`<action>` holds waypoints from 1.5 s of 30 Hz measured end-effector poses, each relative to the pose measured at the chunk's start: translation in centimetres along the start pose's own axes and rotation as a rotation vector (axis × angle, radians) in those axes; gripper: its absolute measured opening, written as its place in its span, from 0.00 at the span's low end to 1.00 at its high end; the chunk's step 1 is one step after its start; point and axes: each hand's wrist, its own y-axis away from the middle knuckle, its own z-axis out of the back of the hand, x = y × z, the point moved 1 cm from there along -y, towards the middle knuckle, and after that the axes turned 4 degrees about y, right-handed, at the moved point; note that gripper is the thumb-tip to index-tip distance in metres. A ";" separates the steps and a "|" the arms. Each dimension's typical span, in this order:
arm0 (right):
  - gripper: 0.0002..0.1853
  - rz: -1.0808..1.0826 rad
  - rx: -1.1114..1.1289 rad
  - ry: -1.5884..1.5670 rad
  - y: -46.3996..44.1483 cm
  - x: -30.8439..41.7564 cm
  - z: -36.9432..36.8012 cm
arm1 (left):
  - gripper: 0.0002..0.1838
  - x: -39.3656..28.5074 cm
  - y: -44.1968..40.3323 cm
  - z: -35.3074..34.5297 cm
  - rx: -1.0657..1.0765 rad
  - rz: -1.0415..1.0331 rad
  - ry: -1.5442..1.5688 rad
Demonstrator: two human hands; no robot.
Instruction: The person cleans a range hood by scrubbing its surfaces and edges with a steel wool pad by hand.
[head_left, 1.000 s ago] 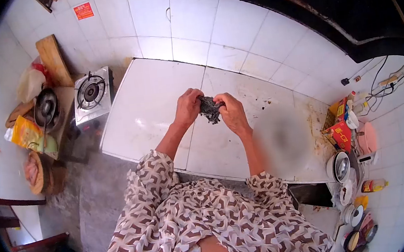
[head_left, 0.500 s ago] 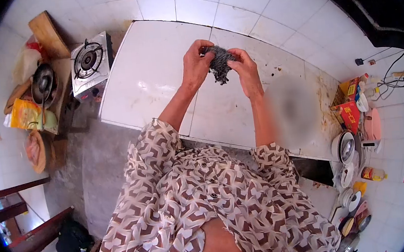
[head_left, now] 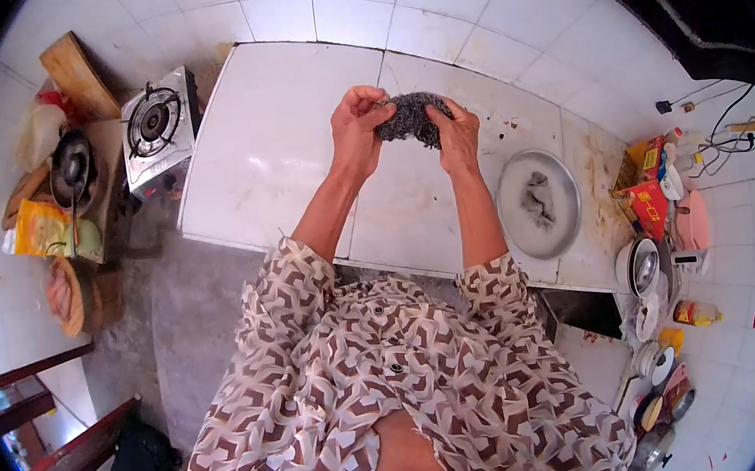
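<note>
Above the white tiled counter (head_left: 285, 144), a dark grey, wiry clump that looks like a scouring pad (head_left: 409, 118) is stretched between my two hands. My left hand (head_left: 356, 132) pinches its left end between thumb and fingers. On the other end, my right hand (head_left: 457, 135) is closed, thumb pressed in front and fingers partly hidden behind. Ragged strands hang from the pad's lower edge. To the right of my right forearm sits a round metal basin (head_left: 507, 222) with cloudy liquid and a dark grey, limp piece (head_left: 537, 200) in it.
A gas stove (head_left: 154, 121) stands left of the counter, with a wok (head_left: 72, 166) and a yellow bag (head_left: 38, 227) beyond it. Red boxes (head_left: 649, 207), pots (head_left: 643, 267) and an oil bottle (head_left: 697, 312) crowd the right side. Dark crumbs dot the counter near the wall.
The pad is spread wider sideways between my hands; before, it hung down more bunched. My right hand has turned further round its end. The view has shifted slightly.
</note>
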 end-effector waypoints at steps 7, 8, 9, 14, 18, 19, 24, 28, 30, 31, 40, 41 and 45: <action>0.16 -0.226 0.205 -0.520 1.3 -2.7 -1.9 | 0.09 3.1 -1.9 2.8 -0.191 -0.034 -0.043; 0.15 -0.252 0.174 -0.510 2.5 -1.5 -2.8 | 0.10 2.7 -1.4 2.0 -0.183 -0.016 -0.098; 0.14 -0.284 0.139 -0.501 3.1 -0.3 -3.3 | 0.10 2.4 -1.1 1.4 -0.180 0.006 -0.154; 0.11 -0.148 -0.067 -0.454 -6.3 2.5 4.7 | 0.17 2.2 -1.9 9.6 -0.220 -0.162 -0.575; 0.17 0.354 -0.229 -0.026 -9.3 17.2 9.1 | 0.30 3.4 0.0 27.1 -0.353 -0.092 -1.462; 0.19 0.466 -0.291 0.020 -9.8 20.2 10.1 | 0.35 4.0 1.8 29.9 -0.389 -0.028 -1.676; 0.27 1.161 -0.862 0.475 -12.9 29.1 17.1 | 0.53 2.7 7.9 28.4 -0.512 0.348 -1.868; 0.27 1.330 -1.188 0.646 -11.6 30.5 15.0 | 0.55 2.6 9.8 27.1 -0.409 0.343 -2.013; 0.28 1.360 -1.108 0.765 -12.3 29.6 14.6 | 0.54 2.3 10.0 26.3 -0.394 0.354 -2.040; 0.27 1.379 -1.096 0.821 -12.1 29.4 14.4 | 0.54 2.4 10.0 26.0 -0.394 0.355 -2.049; 0.22 1.228 -1.100 0.670 -9.1 30.6 12.3 | 0.55 3.1 11.2 23.8 -0.396 0.335 -2.048; 0.22 1.177 -1.116 0.592 -8.9 30.4 12.3 | 0.56 3.5 11.4 24.2 -0.402 0.328 -2.060; 0.20 1.298 -1.170 0.754 -7.8 31.0 10.7 | 0.56 3.4 12.2 22.1 -0.399 0.297 -2.056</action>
